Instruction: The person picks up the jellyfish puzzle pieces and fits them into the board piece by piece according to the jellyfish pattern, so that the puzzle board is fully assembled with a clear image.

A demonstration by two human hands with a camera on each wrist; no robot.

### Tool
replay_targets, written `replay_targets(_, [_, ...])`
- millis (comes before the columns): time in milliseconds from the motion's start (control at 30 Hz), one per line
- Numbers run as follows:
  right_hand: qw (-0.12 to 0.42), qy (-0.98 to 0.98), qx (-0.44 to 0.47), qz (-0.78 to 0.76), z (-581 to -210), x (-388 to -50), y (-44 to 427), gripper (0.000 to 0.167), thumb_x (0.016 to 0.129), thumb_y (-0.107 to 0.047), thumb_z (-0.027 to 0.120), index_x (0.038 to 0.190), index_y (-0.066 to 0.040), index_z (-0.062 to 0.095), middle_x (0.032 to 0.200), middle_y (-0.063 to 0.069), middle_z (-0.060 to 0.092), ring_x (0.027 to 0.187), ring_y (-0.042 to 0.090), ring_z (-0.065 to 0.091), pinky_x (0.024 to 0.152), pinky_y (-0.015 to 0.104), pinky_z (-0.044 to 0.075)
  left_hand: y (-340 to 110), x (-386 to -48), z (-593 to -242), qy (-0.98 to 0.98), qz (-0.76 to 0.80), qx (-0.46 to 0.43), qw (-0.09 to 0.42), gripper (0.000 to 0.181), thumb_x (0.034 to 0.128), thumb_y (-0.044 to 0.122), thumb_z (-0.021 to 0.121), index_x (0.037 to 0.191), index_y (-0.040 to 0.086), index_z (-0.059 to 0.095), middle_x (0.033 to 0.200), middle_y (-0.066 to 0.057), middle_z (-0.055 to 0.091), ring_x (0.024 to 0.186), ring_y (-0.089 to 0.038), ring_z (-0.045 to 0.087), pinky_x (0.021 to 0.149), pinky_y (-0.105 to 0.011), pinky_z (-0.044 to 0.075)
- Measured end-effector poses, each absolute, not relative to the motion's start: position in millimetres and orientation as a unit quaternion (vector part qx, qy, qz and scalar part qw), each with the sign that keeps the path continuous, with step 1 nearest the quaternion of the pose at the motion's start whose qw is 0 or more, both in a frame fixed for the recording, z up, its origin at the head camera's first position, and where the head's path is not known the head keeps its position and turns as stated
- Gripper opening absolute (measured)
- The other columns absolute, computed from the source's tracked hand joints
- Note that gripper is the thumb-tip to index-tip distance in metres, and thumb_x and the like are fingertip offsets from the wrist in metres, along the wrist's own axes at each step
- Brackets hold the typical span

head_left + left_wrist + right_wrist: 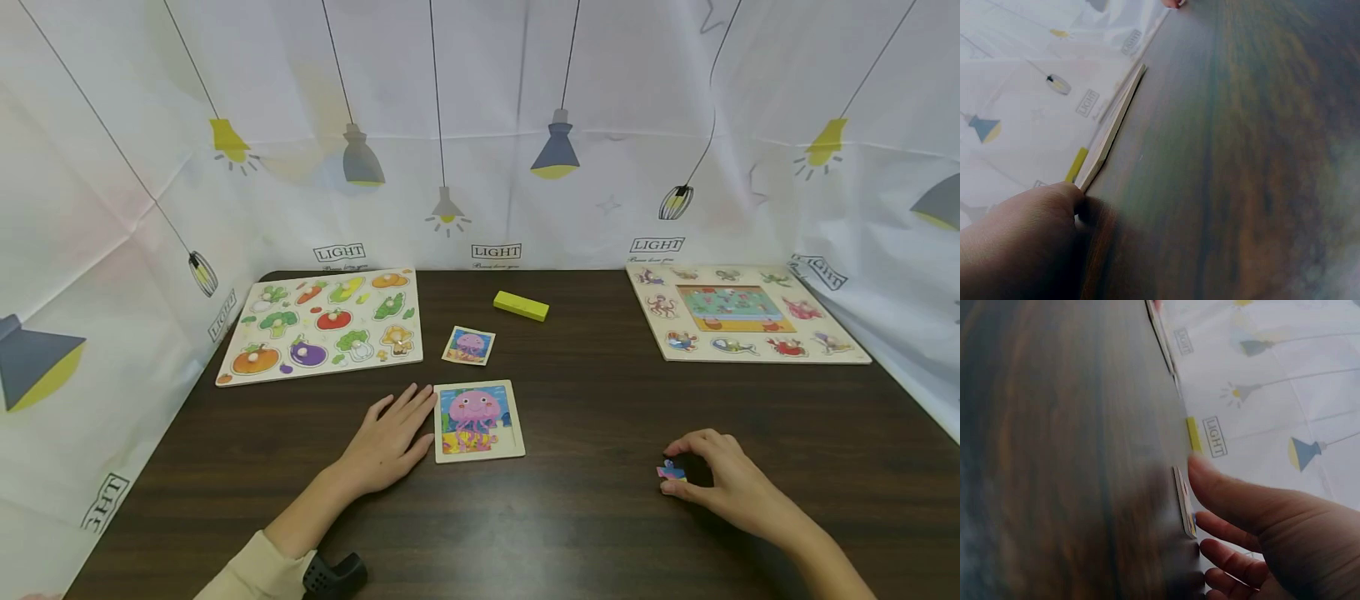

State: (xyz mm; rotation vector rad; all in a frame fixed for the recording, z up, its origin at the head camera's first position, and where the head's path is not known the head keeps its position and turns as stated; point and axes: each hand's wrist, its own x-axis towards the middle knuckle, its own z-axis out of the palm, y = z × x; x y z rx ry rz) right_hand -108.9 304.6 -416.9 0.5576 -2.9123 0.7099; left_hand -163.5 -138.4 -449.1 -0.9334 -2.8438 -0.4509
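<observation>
A square wooden jigsaw puzzle point(474, 417) with a pink jellyfish picture lies flat on the table. Bare wood shows at its lower right corner. My left hand point(388, 442) rests on the table beside it, fingers stretched out and touching the left edge of its frame. Well to the right of the puzzle, my right hand point(716, 475) pinches a small blue and pink puzzle piece point(672, 472) between thumb and fingers, low over the tabletop. In the right wrist view, that puzzle piece point(1186, 506) is seen nearly edge-on beside the thumb.
Behind the puzzle lie a small jellyfish picture card point(468, 345) and a yellow block point(521, 306). A vegetable peg board point(330, 327) sits at the back left, a sea-animal board point(742, 315) at the back right. A lamp-patterned cloth point(480, 133) hangs round the dark table point(585, 517).
</observation>
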Motion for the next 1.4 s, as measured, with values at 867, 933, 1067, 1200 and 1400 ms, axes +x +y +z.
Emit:
replay_targets(867, [0.092, -0.925, 0.24, 0.28, -407.1, -117.3, 291.3, 0.026, 0.078, -0.006, 0.071, 0.086, -0.019, 0.05, 0.07, -0.014, 0.052, 0.056, -0.001, 0.045, 0.049, 0.018, 0.038, -138.5, -164.0, -449.7, -0.937, -0.147, -0.31, 0.062, 0.055, 0.0968, 0.035, 0.041, 0.144, 0.009, 0.029, 0.148, -0.007, 0.027, 0.136, -0.025, 0.02, 0.104, -0.051, 0.019])
replay_targets(933, [0.095, -0.923, 0.248, 0.279, -404.6, -120.5, 287.4, 0.025, 0.078, -0.005, 0.071, 0.087, -0.019, 0.051, 0.072, -0.014, 0.054, 0.058, -0.001, 0.046, 0.05, 0.019, 0.039, -138.5, -163.9, -449.4, -0.937, -0.148, -0.31, 0.062, 0.055, 0.0968, 0.035, 0.041, 0.144, 0.009, 0.029, 0.148, -0.007, 0.027, 0.136, -0.025, 0.021, 0.104, -0.051, 0.019])
replay_targets(1067, [0.094, -0.912, 0.271, 0.292, -399.9, -127.4, 276.7, 0.023, 0.079, -0.003, 0.069, 0.089, -0.018, 0.055, 0.076, -0.014, 0.058, 0.061, 0.001, 0.051, 0.052, 0.019, 0.043, -138.7, -163.8, -449.2, -0.938, -0.147, -0.309, 0.062, 0.055, 0.0968, 0.035, 0.041, 0.144, 0.009, 0.029, 0.148, -0.007, 0.027, 0.136, -0.025, 0.021, 0.104, -0.051, 0.019])
replay_targets(1200, [0.087, -0.902, 0.292, 0.308, -396.6, -135.1, 265.3, 0.02, 0.081, -0.004, 0.068, 0.09, -0.017, 0.056, 0.078, -0.013, 0.06, 0.063, 0.002, 0.054, 0.053, 0.02, 0.044, -138.7, -164.0, -449.4, -0.937, -0.148, -0.31, 0.065, 0.055, 0.0967, 0.035, 0.042, 0.144, 0.009, 0.029, 0.148, -0.007, 0.028, 0.136, -0.025, 0.021, 0.104, -0.051, 0.019])
replay_targets(1400, [0.067, -0.897, 0.303, 0.316, -395.1, -144.8, 248.4, 0.017, 0.083, -0.006, 0.066, 0.092, -0.017, 0.057, 0.078, -0.012, 0.06, 0.063, 0.004, 0.054, 0.053, 0.02, 0.045, -138.3, -164.2, -450.9, -0.937, -0.146, -0.311, 0.063, 0.055, 0.097, 0.035, 0.041, 0.144, 0.009, 0.029, 0.148, -0.007, 0.027, 0.136, -0.024, 0.021, 0.104, -0.051, 0.018])
